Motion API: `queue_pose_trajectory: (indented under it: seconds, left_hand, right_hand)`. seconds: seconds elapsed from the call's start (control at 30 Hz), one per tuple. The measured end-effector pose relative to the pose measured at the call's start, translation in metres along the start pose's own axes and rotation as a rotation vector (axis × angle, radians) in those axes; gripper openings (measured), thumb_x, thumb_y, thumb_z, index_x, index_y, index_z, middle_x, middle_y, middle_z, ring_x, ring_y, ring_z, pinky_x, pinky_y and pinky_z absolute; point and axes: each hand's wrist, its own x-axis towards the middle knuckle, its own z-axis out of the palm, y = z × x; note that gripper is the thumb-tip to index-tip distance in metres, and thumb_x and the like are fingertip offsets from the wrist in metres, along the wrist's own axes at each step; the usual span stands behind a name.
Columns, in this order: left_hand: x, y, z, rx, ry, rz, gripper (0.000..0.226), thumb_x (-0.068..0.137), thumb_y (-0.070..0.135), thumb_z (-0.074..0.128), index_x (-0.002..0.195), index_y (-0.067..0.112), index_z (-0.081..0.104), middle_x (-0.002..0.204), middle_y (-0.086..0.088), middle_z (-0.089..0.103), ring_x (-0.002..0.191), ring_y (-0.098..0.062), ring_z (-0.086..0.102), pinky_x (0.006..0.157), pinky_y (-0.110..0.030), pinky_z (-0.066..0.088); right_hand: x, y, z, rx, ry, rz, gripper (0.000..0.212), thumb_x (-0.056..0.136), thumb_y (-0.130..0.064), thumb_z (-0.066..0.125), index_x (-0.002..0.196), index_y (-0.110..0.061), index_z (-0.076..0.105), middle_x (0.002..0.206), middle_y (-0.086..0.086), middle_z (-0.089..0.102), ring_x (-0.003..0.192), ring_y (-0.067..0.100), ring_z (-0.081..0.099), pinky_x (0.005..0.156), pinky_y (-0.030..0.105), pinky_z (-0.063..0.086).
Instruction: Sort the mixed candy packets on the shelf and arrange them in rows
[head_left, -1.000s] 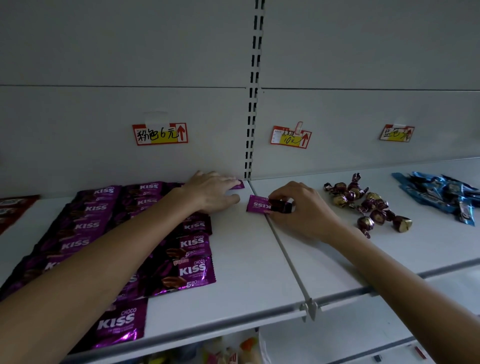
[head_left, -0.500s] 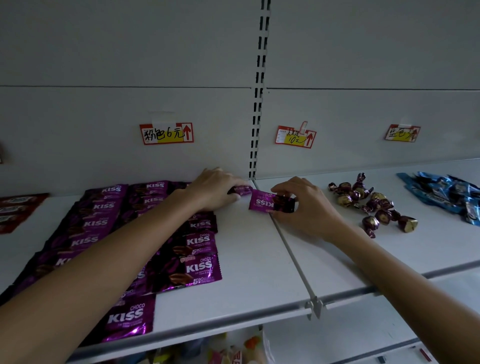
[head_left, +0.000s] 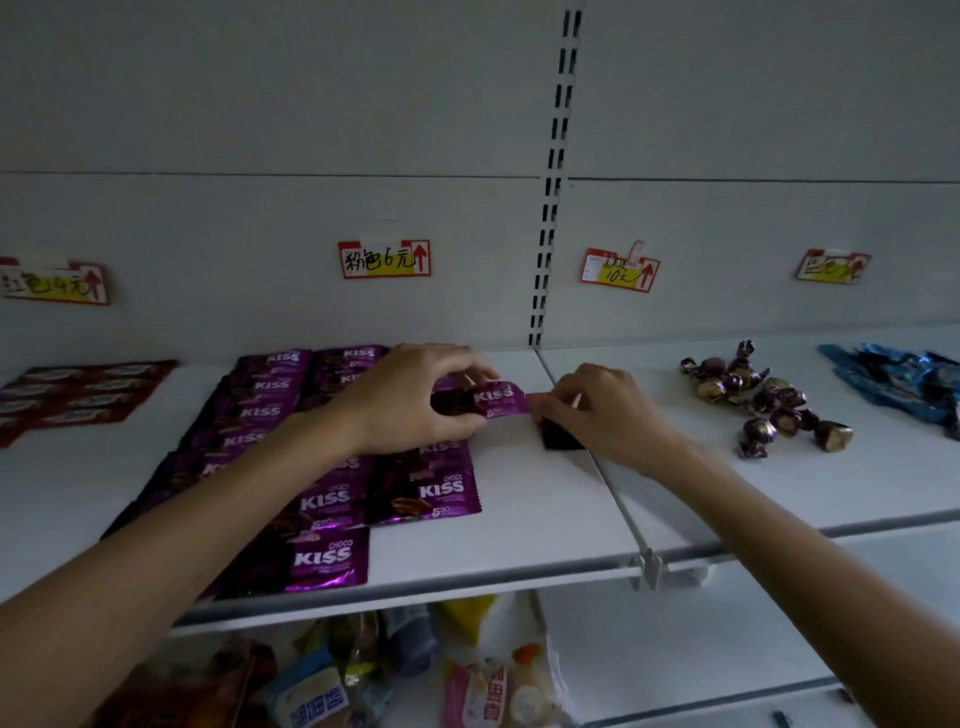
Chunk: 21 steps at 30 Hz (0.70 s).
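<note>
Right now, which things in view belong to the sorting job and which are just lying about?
In the job: purple KISS packet gripped by the left hand; dark packet held by the right hand; KISS rows.
Lying about for now: red packets; foil-wrapped candies; blue packets; price tags; snack bags below.

Purple KISS packets (head_left: 332, 499) lay flat in overlapping rows on the shelf (head_left: 519, 519) left section, labels up. One loose KISS packet (head_left: 496, 399) was pinched in the left hand (head_left: 410, 400) at the back of the rows, and a dark packet (head_left: 558, 440) sat just beside it under the right hand (head_left: 608, 415). Red packets (head_left: 78, 395) were in rows far left, while twist-wrapped candies (head_left: 763, 402) in a loose heap and blue packets (head_left: 904, 384) in a pile lay on the right section.
</note>
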Motion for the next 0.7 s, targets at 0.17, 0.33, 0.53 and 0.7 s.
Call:
queue_pose_trajectory:
  seconds: [0.17, 0.33, 0.53, 0.7]
  left_hand:
    - [-0.059, 0.015, -0.005, 0.004, -0.01, 0.033, 0.042, 0.071, 0.054, 0.065, 0.111, 0.042, 0.056, 0.106, 0.028, 0.057, 0.103, 0.004, 0.053, 0.088, -0.017, 0.042]
    - [-0.088, 0.019, -0.001, 0.087, -0.031, 0.097, 0.042, 0.072, 0.058, 0.053, 0.107, 0.037, 0.063, 0.104, 0.024, 0.06, 0.103, 0.006, 0.048, 0.09, -0.015, 0.035]
    - [-0.101, 0.011, 0.005, 0.181, -0.041, 0.139, 0.041, 0.076, 0.057, 0.052, 0.106, 0.034, 0.065, 0.105, 0.026, 0.058, 0.102, 0.008, 0.04, 0.086, -0.015, 0.032]
    - [-0.101, 0.006, 0.01, 0.153, -0.046, 0.139, 0.042, 0.076, 0.061, 0.051, 0.106, 0.035, 0.064, 0.106, 0.031, 0.05, 0.105, 0.012, 0.035, 0.087, -0.013, 0.028]
  right_hand:
    - [-0.012, -0.012, -0.005, -0.052, -0.072, -0.07, 0.023, 0.086, -0.013, 0.055, 0.106, -0.014, 0.067, 0.094, 0.001, 0.06, 0.081, 0.011, 0.049, 0.068, 0.017, 0.03]
    - [-0.02, -0.017, -0.005, -0.114, -0.086, -0.085, 0.03, 0.083, -0.007, 0.056, 0.11, -0.015, 0.068, 0.104, 0.004, 0.056, 0.099, 0.02, 0.05, 0.08, 0.023, 0.035]
    - [-0.027, -0.021, -0.007, -0.103, -0.082, -0.103, 0.025, 0.088, -0.027, 0.06, 0.111, -0.02, 0.067, 0.106, 0.003, 0.06, 0.092, 0.015, 0.053, 0.078, 0.02, 0.035]
    - [-0.033, -0.019, -0.01, -0.191, -0.052, -0.152, 0.024, 0.092, -0.02, 0.051, 0.108, -0.018, 0.068, 0.094, 0.003, 0.057, 0.088, 0.016, 0.052, 0.074, 0.025, 0.036]
